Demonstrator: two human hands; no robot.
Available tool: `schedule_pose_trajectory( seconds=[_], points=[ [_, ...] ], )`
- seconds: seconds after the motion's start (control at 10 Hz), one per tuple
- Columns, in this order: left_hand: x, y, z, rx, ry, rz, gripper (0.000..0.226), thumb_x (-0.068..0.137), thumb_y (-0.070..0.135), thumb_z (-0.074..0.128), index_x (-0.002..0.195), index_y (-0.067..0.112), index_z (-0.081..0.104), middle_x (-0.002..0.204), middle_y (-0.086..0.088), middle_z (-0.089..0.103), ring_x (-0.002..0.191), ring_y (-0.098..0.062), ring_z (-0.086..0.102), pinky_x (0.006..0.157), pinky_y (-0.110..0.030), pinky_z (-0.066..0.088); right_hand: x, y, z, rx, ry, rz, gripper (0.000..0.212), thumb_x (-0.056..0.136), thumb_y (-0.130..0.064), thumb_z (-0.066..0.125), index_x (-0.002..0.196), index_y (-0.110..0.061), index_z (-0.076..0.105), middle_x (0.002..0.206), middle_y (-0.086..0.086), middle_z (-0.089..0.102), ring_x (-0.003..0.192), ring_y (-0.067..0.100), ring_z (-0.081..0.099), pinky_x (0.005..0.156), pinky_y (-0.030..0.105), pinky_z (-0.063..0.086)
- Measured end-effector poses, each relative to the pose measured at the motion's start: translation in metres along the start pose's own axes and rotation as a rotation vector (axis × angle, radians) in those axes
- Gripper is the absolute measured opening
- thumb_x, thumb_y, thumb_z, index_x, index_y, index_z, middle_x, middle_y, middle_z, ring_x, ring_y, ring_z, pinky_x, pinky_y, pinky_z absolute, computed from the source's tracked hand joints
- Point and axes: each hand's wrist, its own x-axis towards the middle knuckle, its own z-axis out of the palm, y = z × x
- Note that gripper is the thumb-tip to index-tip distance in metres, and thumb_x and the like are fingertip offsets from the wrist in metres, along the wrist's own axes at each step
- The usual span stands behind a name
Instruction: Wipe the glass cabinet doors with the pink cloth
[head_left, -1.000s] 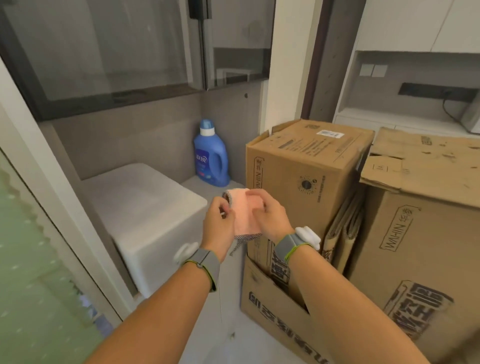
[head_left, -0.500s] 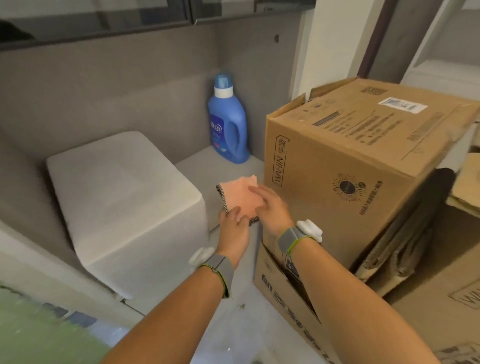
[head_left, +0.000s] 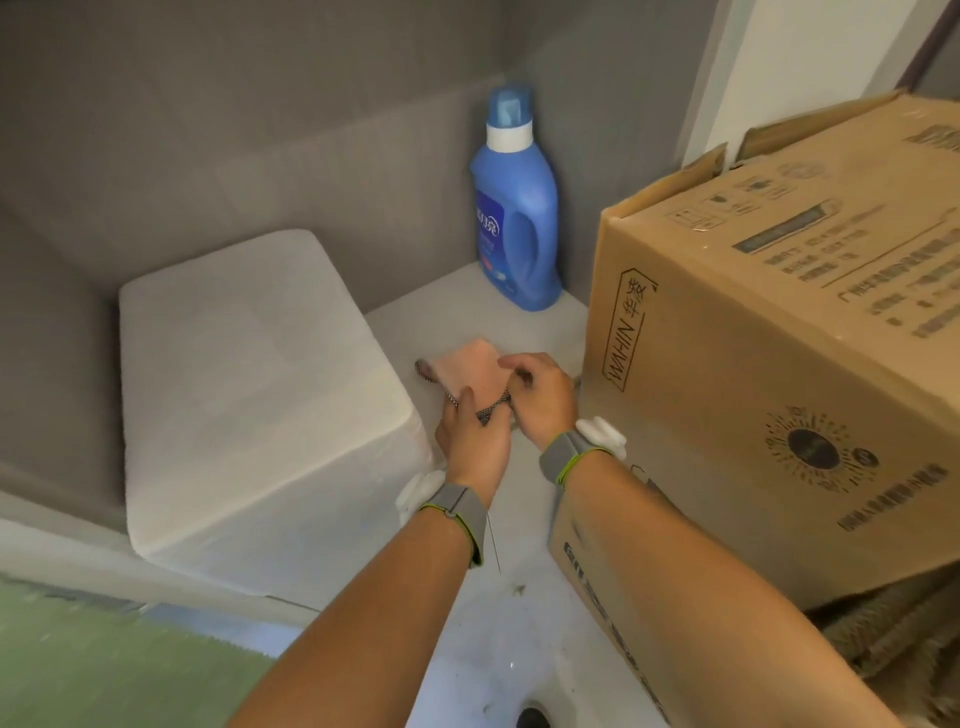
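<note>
I am still in the preparing step, as I judge it: I have the pink cloth (head_left: 470, 371) in both hands at the middle of the frame and seem to be folding or bunching it into a pad, not wiping anything. The glass cabinet doors are not in view at all; the camera looks down at a pale floor between a white block (head_left: 260, 395) at the left and a big cardboard box (head_left: 779, 338) at the right.

My left hand (head_left: 470, 441) sits under the near edge of the cloth, thumb pressed on top and the other fingers curled beneath, so it is pinching the fabric. My right hand (head_left: 540, 397) comes over from the right, its fingers (head_left: 511, 366) bent and closed on the cloth's right edge, where a dark mesh backing shows along the hem. Neither hand is spread open; both are clamped on the cloth, which hangs clear of the floor as far as I can tell, with its far corner pointing up-frame toward the blue detergent bottle (head_left: 517, 218) standing in the corner at upper centre.

The next move, I reckon, calls for finishing the fold, keeping the cloth in one hand, and lifting my gaze and arm up to the glass, which must be somewhere above this frame.
</note>
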Motion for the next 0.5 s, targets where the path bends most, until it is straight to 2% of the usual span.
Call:
schedule_pose_trajectory(
  seconds=[0.1,0.2,0.3,0.4,0.5],
  points=[
    [-0.004,-0.004,0.003,-0.018,0.011,0.001,0.062,0.095,0.040,0.049,0.153,0.018,0.045,0.158,-0.008,0.037,0.148,-0.032,0.029,0.124,-0.048,0.028,-0.006,0.010,0.004,-0.013,0.000,0.015,0.037,0.088,0.008,0.056,0.109,-0.013,0.078,0.122,0.009,0.070,0.114,0.029,0.062,0.094,0.022,0.043],
    [-0.008,-0.012,0.010,-0.010,0.045,0.026,0.060,0.102,0.024,0.053,0.160,0.017,0.037,0.162,-0.010,0.032,0.153,-0.027,0.020,0.127,-0.044,0.021,-0.012,0.019,0.005,-0.012,0.069,-0.017,0.032,0.086,0.005,0.063,0.102,-0.018,0.078,0.114,0.005,0.063,0.109,0.025,0.058,0.092,0.019,0.039],
    [-0.018,-0.019,0.011,0.031,0.027,0.077,0.065,0.097,0.035,0.052,0.158,0.017,0.039,0.159,-0.010,0.037,0.152,-0.027,0.020,0.126,-0.039,0.019,-0.022,0.018,0.000,0.027,0.179,-0.035,0.026,0.084,0.005,0.069,0.091,-0.018,0.078,0.099,0.000,0.056,0.082,0.016,0.060,0.081,0.021,0.048],
    [-0.026,-0.026,0.005,0.096,-0.016,0.135,0.077,0.082,0.042,0.043,0.154,0.016,0.046,0.151,-0.009,0.045,0.147,-0.028,0.029,0.125,-0.040,0.022,-0.034,0.020,-0.006,0.104,0.213,-0.034,0.020,0.085,0.003,0.072,0.087,-0.015,0.078,0.089,-0.001,0.058,0.069,0.009,0.058,0.071,0.016,0.047],
    [-0.028,-0.041,0.000,0.092,-0.038,0.194,0.065,0.086,0.039,0.048,0.145,0.014,0.056,0.149,-0.010,0.051,0.144,-0.030,0.038,0.122,-0.042,0.029,-0.052,0.018,-0.015,0.157,0.189,0.044,0.011,0.087,-0.014,0.079,0.078,-0.016,0.074,0.074,-0.002,0.064,0.062,0.001,0.055,0.065,0.016,0.046]
  ],
)
